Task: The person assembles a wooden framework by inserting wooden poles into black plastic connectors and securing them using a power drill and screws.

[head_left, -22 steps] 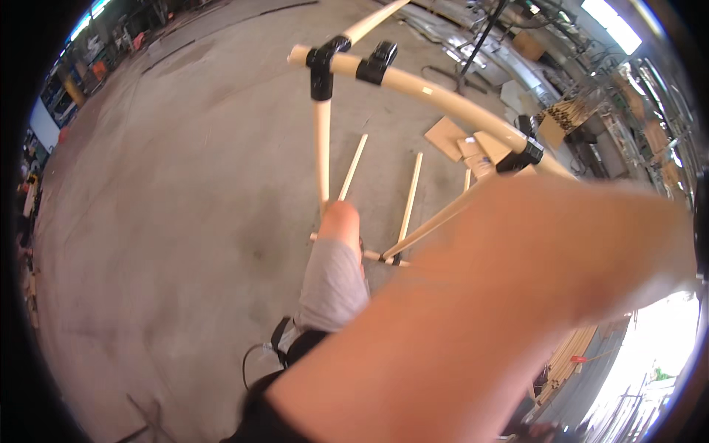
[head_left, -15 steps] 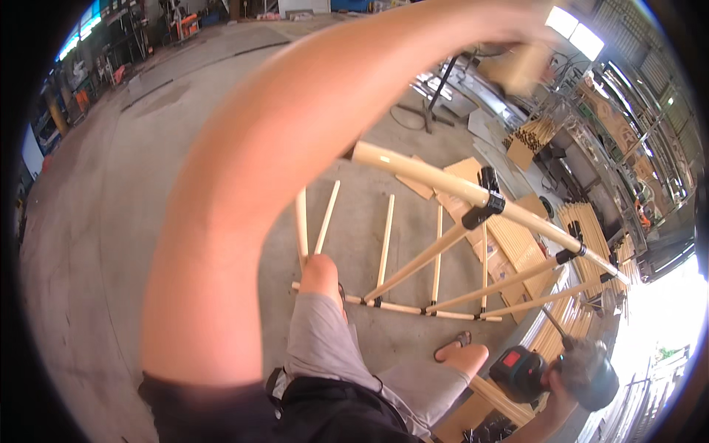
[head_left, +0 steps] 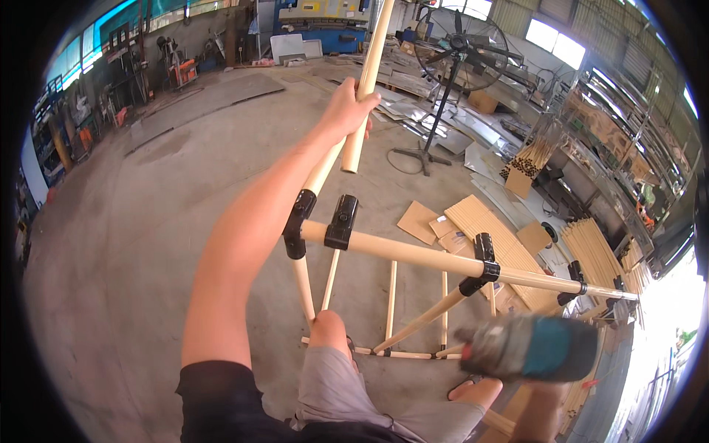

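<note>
My left hand (head_left: 350, 111) is wrapped round a beige pipe (head_left: 377, 48) that stands nearly upright. The pipe's lower end hangs just above a black clamp joint (head_left: 342, 221), apart from it. That joint sits on a horizontal beige pipe (head_left: 406, 253), near its left end, where a black corner joint (head_left: 298, 221) connects it to another slanting pipe. More black joints, including a middle one (head_left: 481, 264), line the horizontal pipe to the right. My right hand (head_left: 546, 397), at lower right, grips a teal and dark cordless drill (head_left: 543, 347), smeared by motion; its bit cannot be made out.
Lower rails and rungs of the pipe frame (head_left: 390, 303) stand before my knees. Cardboard (head_left: 417, 221) and bundled pipes (head_left: 502, 247) lie to the right. A pedestal fan (head_left: 443, 96) stands ahead. Shelves (head_left: 620, 133) run along the right side.
My left arm has swung from the upper right to the middle, bringing the pipe upright over the frame. The drill has come left and up. The view has tilted, showing more of the room.
</note>
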Available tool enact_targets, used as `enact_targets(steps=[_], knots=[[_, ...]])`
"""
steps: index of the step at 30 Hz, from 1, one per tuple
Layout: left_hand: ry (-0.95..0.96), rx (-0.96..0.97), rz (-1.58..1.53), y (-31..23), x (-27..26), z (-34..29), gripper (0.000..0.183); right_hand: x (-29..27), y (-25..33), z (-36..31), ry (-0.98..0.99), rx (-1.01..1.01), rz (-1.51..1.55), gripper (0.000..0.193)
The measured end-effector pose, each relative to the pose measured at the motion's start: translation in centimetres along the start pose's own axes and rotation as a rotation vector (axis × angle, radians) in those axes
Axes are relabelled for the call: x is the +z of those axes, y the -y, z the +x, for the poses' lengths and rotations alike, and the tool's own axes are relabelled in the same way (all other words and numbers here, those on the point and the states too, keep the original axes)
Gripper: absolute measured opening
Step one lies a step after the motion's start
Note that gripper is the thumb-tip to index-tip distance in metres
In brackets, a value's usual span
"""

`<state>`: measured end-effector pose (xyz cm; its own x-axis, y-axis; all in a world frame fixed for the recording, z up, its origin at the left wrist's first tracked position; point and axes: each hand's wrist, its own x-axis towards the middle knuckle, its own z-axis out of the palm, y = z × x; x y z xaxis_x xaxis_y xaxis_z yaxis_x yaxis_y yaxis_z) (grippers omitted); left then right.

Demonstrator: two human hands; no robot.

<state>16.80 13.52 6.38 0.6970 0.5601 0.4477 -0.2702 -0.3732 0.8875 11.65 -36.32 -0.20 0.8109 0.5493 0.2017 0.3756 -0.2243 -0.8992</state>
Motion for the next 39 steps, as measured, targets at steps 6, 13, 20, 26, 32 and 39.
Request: enact_targets(steps=[6, 13, 20, 26, 32, 39], knots=[[0.037, -0.06, 0.166, 1.5, 1.4, -1.3, 0.044, 14.1, -11.2, -2.3, 0.231, 0.269, 0.648, 0.052], [0.002, -0.192, 0.259, 2.4, 1.4, -2.8, 0.042, 25.6, -15.9, -1.5, 0.535, 0.753, 1.574, 0.032], [0.03, -0.271, 0.33, 2.4, 1.3, -4.0, 0.046, 27.6, -15.3, 0.0, 0.582, 0.803, 1.473, 0.03], [0.038, -0.327, 0.481, 2.1, 0.8, -4.1, 0.039, 27.6, -14.4, 1.6, 0.627, 0.786, 1.538, 0.03], [0.194, -0.409, 0.552, 1.5, 0.5, -3.7, 0.03, 31.6, -12.7, 3.9, 0.737, 0.754, 1.894, 0.033], [0.357, -0.578, 0.792, -0.1, 2.3, -5.4, 0.039, 33.5, -10.7, 6.2, 0.846, 0.773, 2.03, 0.026]])
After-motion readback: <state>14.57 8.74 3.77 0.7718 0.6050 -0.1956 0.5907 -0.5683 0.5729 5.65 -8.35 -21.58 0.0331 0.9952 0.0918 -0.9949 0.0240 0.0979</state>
